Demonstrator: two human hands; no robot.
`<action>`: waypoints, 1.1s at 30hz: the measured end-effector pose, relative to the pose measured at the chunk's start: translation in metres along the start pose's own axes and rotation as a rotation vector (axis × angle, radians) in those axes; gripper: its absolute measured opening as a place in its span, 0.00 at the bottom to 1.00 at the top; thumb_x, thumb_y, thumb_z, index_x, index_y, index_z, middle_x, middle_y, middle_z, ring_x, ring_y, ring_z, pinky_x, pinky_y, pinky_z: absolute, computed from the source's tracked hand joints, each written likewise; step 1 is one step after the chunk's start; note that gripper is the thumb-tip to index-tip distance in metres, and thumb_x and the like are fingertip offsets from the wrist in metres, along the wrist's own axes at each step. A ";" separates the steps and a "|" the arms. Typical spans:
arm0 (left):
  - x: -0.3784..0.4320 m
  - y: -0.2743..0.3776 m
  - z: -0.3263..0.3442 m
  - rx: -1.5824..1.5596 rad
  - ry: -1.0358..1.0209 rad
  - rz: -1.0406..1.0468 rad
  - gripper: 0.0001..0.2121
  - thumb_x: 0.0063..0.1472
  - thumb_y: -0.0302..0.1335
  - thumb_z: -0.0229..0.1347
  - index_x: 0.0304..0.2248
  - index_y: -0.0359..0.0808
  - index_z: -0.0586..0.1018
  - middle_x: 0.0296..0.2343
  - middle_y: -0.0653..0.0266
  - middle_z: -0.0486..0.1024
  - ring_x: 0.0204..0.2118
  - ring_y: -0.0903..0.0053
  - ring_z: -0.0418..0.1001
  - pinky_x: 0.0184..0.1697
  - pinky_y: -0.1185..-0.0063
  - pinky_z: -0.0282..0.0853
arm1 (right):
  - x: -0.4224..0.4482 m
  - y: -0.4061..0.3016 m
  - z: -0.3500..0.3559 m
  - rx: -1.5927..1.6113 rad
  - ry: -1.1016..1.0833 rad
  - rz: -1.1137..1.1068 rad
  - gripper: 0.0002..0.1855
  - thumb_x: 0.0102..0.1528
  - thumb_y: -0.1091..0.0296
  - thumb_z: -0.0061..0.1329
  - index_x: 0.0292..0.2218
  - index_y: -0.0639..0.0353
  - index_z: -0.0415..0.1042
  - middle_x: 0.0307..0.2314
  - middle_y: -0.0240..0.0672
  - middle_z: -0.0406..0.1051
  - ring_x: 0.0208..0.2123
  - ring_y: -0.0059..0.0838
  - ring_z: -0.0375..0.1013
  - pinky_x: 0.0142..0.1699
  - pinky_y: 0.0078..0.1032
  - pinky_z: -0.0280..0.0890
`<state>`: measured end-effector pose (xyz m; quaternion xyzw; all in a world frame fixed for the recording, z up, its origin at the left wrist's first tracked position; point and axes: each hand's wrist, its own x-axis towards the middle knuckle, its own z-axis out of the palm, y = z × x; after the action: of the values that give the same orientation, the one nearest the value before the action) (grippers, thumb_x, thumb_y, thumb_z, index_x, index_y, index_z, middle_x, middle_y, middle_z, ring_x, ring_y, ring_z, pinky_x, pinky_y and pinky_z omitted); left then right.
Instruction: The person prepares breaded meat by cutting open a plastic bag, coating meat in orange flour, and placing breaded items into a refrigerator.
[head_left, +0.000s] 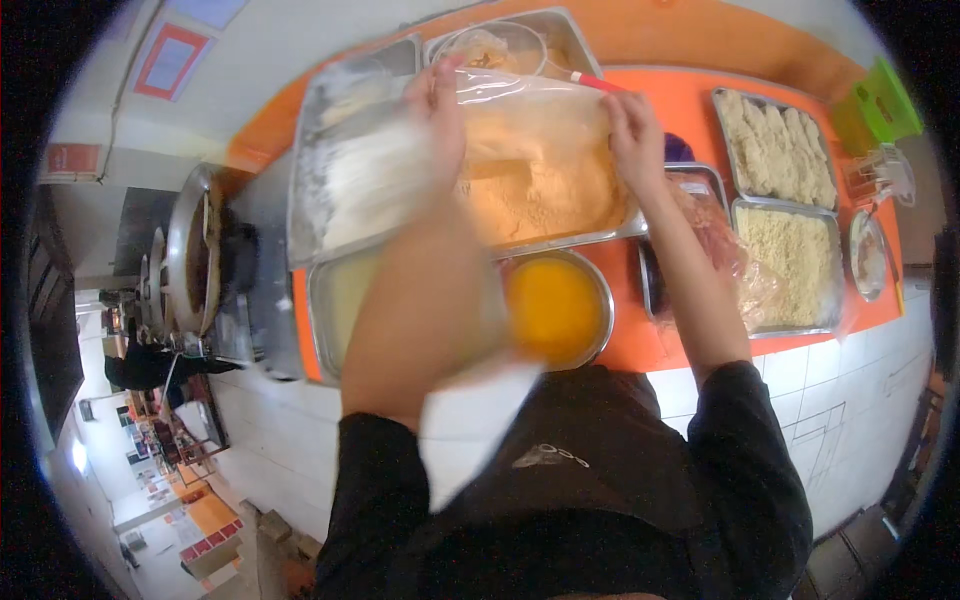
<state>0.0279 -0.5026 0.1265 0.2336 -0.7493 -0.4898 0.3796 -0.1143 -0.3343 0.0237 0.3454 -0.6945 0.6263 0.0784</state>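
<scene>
My left hand (442, 120) and my right hand (631, 135) grip the upper corners of a clear plastic bag (532, 97), stretched between them. The bag hangs over a metal tray of orange powder (540, 217); whether it holds some of the powder I cannot tell. Left of it is a tray of white flour-like powder (367, 187), partly behind my left hand. Nearer me stands a round metal bowl of orange-yellow liquid (556, 307). A tray of pale liquid (337, 300) lies partly under my left forearm, which is blurred.
At the right are a tray of pale coated pieces (780, 150), a tray of yellowish crumbs (787, 262) and bagged raw meat (705, 225). Behind stands a tray with a strainer (491, 49). A green basket (885, 105) is at the far right, a large wok (196, 247) at the left.
</scene>
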 end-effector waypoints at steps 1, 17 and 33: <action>0.000 0.005 0.002 0.038 -0.018 0.002 0.16 0.67 0.37 0.44 0.42 0.35 0.77 0.38 0.62 0.75 0.41 0.78 0.70 0.46 0.79 0.63 | -0.003 0.003 0.000 0.025 -0.041 0.011 0.11 0.60 0.68 0.43 0.35 0.67 0.72 0.30 0.38 0.68 0.32 0.27 0.69 0.36 0.22 0.64; 0.027 0.013 0.022 0.357 0.053 0.500 0.11 0.59 0.39 0.54 0.34 0.44 0.82 0.24 0.64 0.69 0.30 0.71 0.67 0.36 0.74 0.61 | -0.011 0.009 0.010 0.227 -0.198 0.369 0.14 0.59 0.60 0.46 0.37 0.63 0.72 0.27 0.33 0.69 0.25 0.20 0.68 0.23 0.19 0.67; 0.014 -0.001 -0.012 -0.108 0.168 0.291 0.16 0.66 0.36 0.45 0.39 0.30 0.76 0.38 0.60 0.72 0.42 0.76 0.69 0.46 0.78 0.64 | 0.028 -0.014 0.006 0.314 -0.277 0.245 0.19 0.57 0.58 0.50 0.42 0.65 0.71 0.30 0.36 0.72 0.32 0.24 0.73 0.32 0.23 0.73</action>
<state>0.0289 -0.5193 0.1333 0.1421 -0.7135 -0.4479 0.5198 -0.1248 -0.3500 0.0491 0.3492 -0.6293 0.6782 -0.1486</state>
